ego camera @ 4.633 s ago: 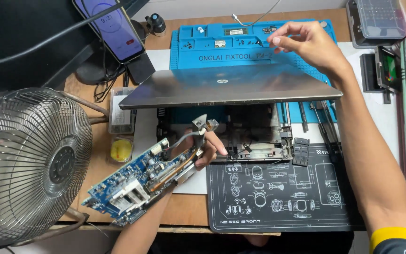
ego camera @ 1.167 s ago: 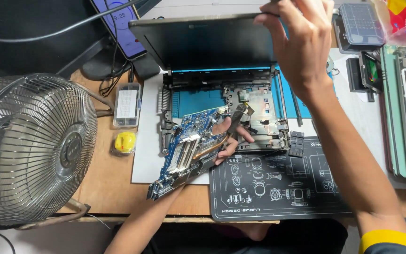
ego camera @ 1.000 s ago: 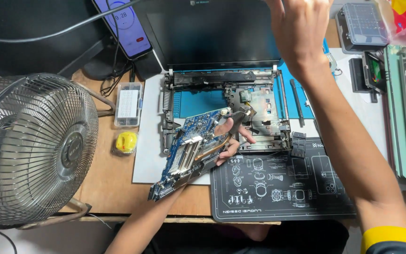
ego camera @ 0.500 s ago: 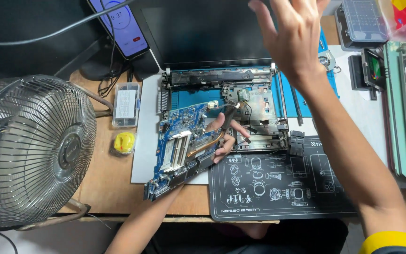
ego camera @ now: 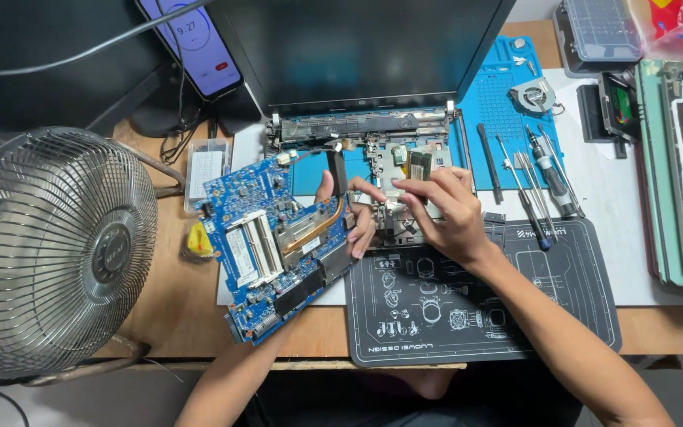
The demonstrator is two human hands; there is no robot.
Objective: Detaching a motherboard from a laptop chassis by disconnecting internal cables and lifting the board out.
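Motherboard (ego camera: 274, 245), blue with a copper heat pipe, hangs tilted over the worktop (ego camera: 171, 304) left of the opened laptop base (ego camera: 373, 170); the left hand (ego camera: 349, 209) clasps its right edge from beneath. It looks light, stiff and fragile, best held by bare edges. Further right, the right hand (ego camera: 444, 213) hovers loosely curled, grasping nothing, fingertips over the base.

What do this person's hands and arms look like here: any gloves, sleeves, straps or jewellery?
Both hands are bare, with no gloves. The left hand and the right hand show no rings or watch that I can make out, and no wrist strap. Both forearms are uncovered as far as the bottom edge of the picture; no sleeve shows in this view.
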